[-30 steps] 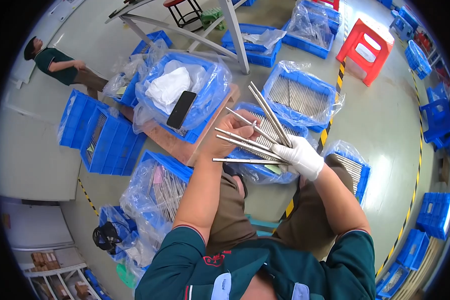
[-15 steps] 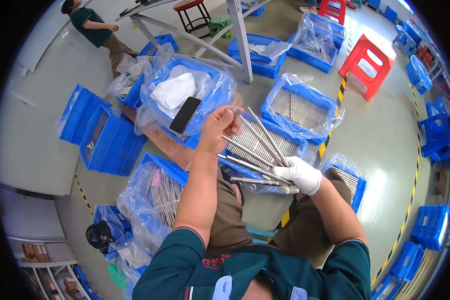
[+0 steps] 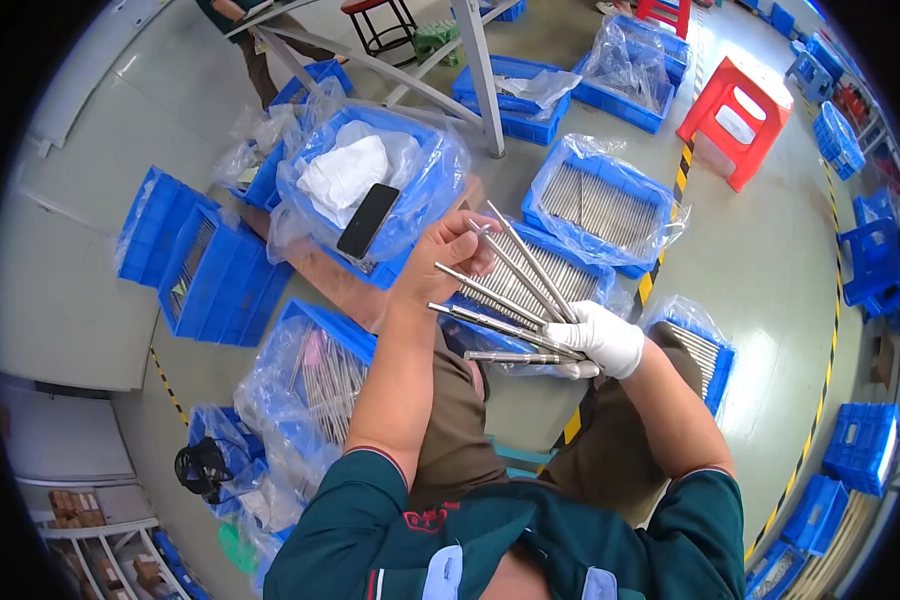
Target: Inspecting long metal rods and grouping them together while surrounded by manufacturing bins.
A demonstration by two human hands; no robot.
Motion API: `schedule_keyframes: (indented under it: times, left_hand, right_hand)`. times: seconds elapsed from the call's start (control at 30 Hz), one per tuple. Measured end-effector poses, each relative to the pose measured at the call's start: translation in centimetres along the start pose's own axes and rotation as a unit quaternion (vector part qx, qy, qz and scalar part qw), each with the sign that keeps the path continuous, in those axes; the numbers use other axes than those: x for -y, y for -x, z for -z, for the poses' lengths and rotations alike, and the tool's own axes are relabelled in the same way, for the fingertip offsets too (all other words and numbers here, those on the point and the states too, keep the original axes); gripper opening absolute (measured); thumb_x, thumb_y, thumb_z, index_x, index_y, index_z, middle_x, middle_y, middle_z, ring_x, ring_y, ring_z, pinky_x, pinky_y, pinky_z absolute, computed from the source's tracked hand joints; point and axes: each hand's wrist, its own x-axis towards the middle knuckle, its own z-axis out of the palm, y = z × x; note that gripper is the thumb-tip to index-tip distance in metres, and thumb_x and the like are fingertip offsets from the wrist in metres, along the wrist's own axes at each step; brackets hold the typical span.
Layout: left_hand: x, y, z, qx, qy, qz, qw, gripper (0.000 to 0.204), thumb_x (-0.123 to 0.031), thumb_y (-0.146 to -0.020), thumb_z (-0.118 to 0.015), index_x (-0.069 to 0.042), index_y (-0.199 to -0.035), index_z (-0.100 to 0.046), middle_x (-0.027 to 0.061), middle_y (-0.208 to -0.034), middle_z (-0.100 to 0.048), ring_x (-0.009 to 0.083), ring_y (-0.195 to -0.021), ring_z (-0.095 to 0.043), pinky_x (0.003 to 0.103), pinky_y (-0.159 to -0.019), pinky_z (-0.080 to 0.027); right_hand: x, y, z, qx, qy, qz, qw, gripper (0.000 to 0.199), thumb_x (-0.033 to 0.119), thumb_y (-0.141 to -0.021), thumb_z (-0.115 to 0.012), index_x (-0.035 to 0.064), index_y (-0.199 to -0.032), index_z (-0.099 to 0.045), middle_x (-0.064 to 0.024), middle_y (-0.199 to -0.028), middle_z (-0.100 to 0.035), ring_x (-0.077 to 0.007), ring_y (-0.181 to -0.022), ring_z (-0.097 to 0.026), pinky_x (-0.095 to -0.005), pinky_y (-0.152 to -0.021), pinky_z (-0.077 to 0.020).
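My right hand (image 3: 608,340), in a white glove, is closed around several slim silver metal rods (image 3: 500,303), which fan out to the left and upward over my lap. My bare left hand (image 3: 442,258) is closed, with thumb and fingers at the upper end of one metal rod (image 3: 518,268); whether a small separate piece sits there I cannot make out. Below the rods is a blue crate (image 3: 610,283) lined with plastic film, holding a row of similar rods.
A black phone (image 3: 368,222) lies across a film-lined blue crate (image 3: 415,150) with white cloth (image 3: 345,175). More rods fill the crates (image 3: 610,205) ahead and at left. Stacked blue crates (image 3: 225,285), a red stool (image 3: 738,120) and a metal table leg (image 3: 482,85) stand around.
The rods have tilted slightly, and my left fingers have shifted a little at the rod's end. In the background, a person has moved right and is partly out of the picture.
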Motion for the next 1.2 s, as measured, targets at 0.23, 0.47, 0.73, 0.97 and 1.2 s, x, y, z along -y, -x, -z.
schedule_keyframes:
  times: [0.23,0.47,0.73,0.97,1.2]
  left_hand:
    - [0.2,0.7,-0.5,0.049,-0.045,0.038,0.997,0.035,-0.012,-0.077,-0.07,0.004,-0.107,-0.058,0.0116,-0.084,-0.063,0.0188,-0.073,-0.06,0.028,-0.065,-0.049]
    - [1.5,0.7,-1.3,0.018,0.001,0.029,0.999,0.029,-0.007,-0.081,-0.066,0.001,-0.107,-0.059,0.0098,-0.089,-0.062,0.0153,-0.071,-0.058,0.025,-0.063,-0.046]
    - [-3.6,0.7,1.0,-0.297,-0.031,-0.129,0.946,0.025,-0.02,-0.086,-0.064,0.001,-0.098,-0.059,0.0006,-0.069,-0.053,0.0077,-0.059,-0.046,0.02,-0.056,-0.038]
    - [-1.1,0.7,-1.0,-0.271,-0.133,-0.086,0.95,0.022,-0.022,-0.087,-0.062,0.0,-0.093,-0.061,-0.0004,-0.066,-0.054,0.0032,-0.05,-0.041,0.016,-0.042,-0.029]
    - [0.2,0.3,-1.6,-0.245,-0.085,0.011,0.966,0.022,-0.024,-0.086,-0.063,-0.002,-0.089,-0.061,0.0,-0.064,-0.053,0.0043,-0.049,-0.041,0.017,-0.041,-0.028]
  right_hand:
    - [0.0,-0.2,-0.2,0.027,-0.008,0.014,1.0,0.031,0.032,-0.087,-0.061,0.0016,-0.08,-0.056,-0.0056,-0.053,-0.05,-0.0075,-0.037,-0.04,-0.0209,-0.034,-0.0253]
    - [-0.1,-0.6,0.0,0.022,0.004,0.024,0.999,0.033,0.034,-0.086,-0.061,0.0022,-0.078,-0.056,-0.0058,-0.053,-0.051,-0.0074,-0.037,-0.04,-0.0209,-0.034,-0.0259]
    - [-0.3,-1.1,0.6,-0.15,0.174,0.033,0.973,0.029,0.029,-0.087,-0.061,0.0009,-0.088,-0.059,-0.0028,-0.057,-0.053,-0.008,-0.047,-0.048,-0.0231,-0.043,-0.0367]
    - [-1.0,-1.8,1.0,-0.376,0.649,0.056,0.659,0.027,0.031,-0.086,-0.054,0.0043,-0.082,-0.055,-0.0185,-0.07,-0.062,-0.0358,-0.068,-0.061,-0.0435,-0.063,-0.0482]
    - [-1.4,-1.8,0.9,-0.372,0.655,0.073,0.654,0.028,0.032,-0.086,-0.055,0.0045,-0.081,-0.054,-0.0179,-0.068,-0.061,-0.0356,-0.066,-0.061,-0.0432,-0.062,-0.0478]
